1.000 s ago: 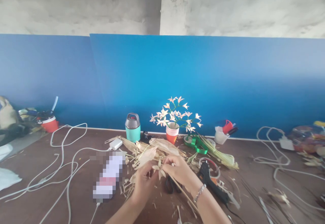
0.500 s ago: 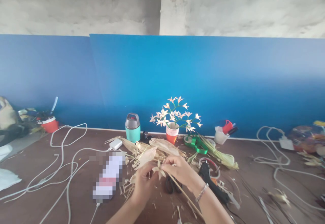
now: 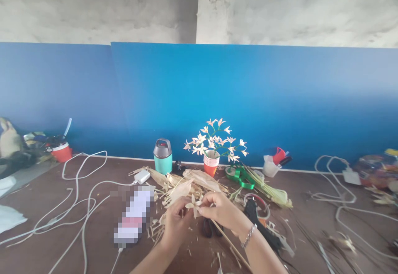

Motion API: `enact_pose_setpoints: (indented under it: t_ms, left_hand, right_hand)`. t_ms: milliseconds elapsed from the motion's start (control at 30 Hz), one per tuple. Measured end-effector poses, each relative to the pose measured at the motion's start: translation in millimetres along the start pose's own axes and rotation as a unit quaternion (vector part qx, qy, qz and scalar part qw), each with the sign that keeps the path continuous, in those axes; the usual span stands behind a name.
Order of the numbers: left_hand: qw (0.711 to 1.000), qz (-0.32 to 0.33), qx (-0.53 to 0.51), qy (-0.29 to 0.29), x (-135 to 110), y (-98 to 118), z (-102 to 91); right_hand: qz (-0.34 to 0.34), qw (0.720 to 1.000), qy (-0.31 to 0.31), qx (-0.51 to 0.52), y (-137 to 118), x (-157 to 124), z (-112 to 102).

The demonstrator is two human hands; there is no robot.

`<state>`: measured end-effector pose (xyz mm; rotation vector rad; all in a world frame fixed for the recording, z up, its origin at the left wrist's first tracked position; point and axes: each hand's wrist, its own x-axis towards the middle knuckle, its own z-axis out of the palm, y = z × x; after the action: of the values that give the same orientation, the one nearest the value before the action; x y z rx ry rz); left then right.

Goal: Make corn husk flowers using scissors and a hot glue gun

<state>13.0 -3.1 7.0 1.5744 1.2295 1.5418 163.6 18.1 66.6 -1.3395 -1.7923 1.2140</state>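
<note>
My left hand and my right hand meet over the brown table, both pinched on a small pale straw flower. A thin stick stem runs from the flower down to the right under my right wrist, which wears a bracelet. Dry husk strips lie heaped just behind my hands. A black pair of scissors lies under my right hand.
An orange paper cup holds finished straw flowers at the back. Near it stand a teal flask, green ribbon, a white cup. A black glue gun lies right of my hands. White cables sprawl left, more cables right.
My hands have lifted the flower slightly and turned it a little between the fingers. Everything else stays in place.
</note>
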Motion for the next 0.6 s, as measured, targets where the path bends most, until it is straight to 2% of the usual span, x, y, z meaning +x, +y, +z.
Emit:
enact_pose_setpoints:
  t_ms: [200, 333, 467, 600]
  left_hand:
    - [1.0, 0.007, -0.01, 0.005, 0.5, 0.9, 0.7]
    - [1.0, 0.027, 0.002, 0.001, -0.1, -2.5, 0.9]
    - [0.999, 0.028, 0.017, -0.012, -0.3, 0.7, 1.0]
    - [0.999, 0.025, 0.011, -0.022, -0.3, 5.5, 1.7]
  right_hand:
    - [0.027, 1.0, -0.006, 0.0, -5.2, -1.4, -0.7]
    - [0.011, 1.0, 0.02, 0.007, -7.5, 0.2, 2.2]
    - [-0.073, 0.995, 0.058, -0.031, -12.7, -1.1, 4.1]
    - [-0.176, 0.981, 0.061, -0.06, -13.1, -2.3, 6.0]
